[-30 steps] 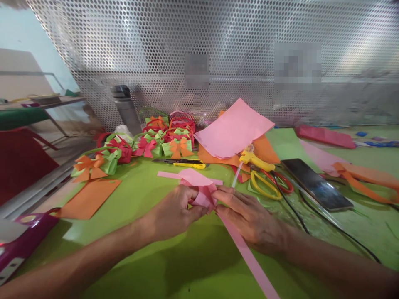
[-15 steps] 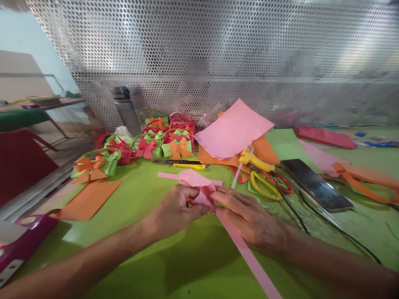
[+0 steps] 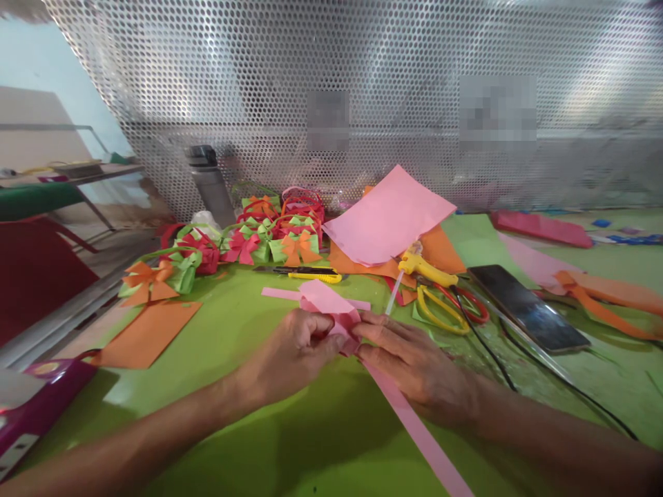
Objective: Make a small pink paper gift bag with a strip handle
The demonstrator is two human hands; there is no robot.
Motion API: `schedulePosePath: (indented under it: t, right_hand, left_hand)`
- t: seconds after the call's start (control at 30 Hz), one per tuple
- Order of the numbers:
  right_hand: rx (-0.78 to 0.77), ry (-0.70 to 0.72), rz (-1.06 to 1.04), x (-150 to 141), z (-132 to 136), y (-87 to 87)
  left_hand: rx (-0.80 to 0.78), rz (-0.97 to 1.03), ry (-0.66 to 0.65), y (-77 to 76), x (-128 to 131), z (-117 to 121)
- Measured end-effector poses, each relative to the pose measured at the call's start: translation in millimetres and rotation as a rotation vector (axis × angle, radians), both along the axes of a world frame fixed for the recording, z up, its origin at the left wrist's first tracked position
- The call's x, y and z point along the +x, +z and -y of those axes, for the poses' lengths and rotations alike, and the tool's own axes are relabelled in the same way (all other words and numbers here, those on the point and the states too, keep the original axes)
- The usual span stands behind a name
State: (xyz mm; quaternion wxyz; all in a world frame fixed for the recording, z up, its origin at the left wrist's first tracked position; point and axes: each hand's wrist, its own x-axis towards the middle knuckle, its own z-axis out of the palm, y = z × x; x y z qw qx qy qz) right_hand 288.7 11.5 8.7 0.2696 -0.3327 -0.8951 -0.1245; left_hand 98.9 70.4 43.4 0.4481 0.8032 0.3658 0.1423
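Between my hands is a folded piece of pink paper point(image 3: 325, 298), low over the green table. My left hand point(image 3: 295, 348) pinches its near left side between thumb and fingers. My right hand point(image 3: 409, 355) grips its right edge, fingers stretched over it; the right thumb is mostly hidden. A long pink paper strip point(image 3: 414, 421) runs from under my right hand toward the near edge of view. Behind the folded piece, another pink strip point(image 3: 280, 294) lies crosswise on the table, partly covered.
Small paper bags with bows point(image 3: 243, 245) stand at the back left near a bottle point(image 3: 212, 186). A box cutter point(image 3: 311, 274), pink sheets point(image 3: 391, 214), a yellow glue gun point(image 3: 427, 269), scissors point(image 3: 440, 310) and a phone point(image 3: 528, 307) lie beyond my hands. Orange paper point(image 3: 150, 335) lies left.
The pink paper's near part has been folded down further, and its upper flap now shows a clearer crease. My left thumb has shifted slightly; both hands keep their hold.
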Motion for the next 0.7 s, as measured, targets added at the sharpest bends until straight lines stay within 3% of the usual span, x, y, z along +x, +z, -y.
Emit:
schedulePosePath:
  t: [0.13,0.23,0.37,0.5,0.6,0.7]
  right_hand:
    - [-0.005,0.008,-0.064,-0.7,-0.8,0.6]
    - [-0.095,0.022,-0.176,-1.9,-2.8,-1.0]
    - [-0.264,-0.029,-0.467,-3.3,-4.0,-6.5]
    - [-0.715,-0.302,-0.604,-5.5,-0.5,-9.3]
    - [-1.132,-0.329,-0.592,-8.6,2.8,-4.6]
    - [-1.416,-0.363,-0.619,-11.2,2.2,1.9]
  left_hand:
    - [0.011,0.046,-0.046,-0.7,0.2,-0.1]
    - [0.050,0.035,-0.105,0.9,-0.1,-1.6]
    - [0.170,-0.028,-0.019,9.0,-3.8,-5.6]
    - [0.258,-0.029,0.127,19.3,-10.6,-14.4]
    - [0.193,0.020,0.185,23.4,-16.5,-24.9]
    - [0.170,0.086,0.279,27.3,-23.9,-35.8]
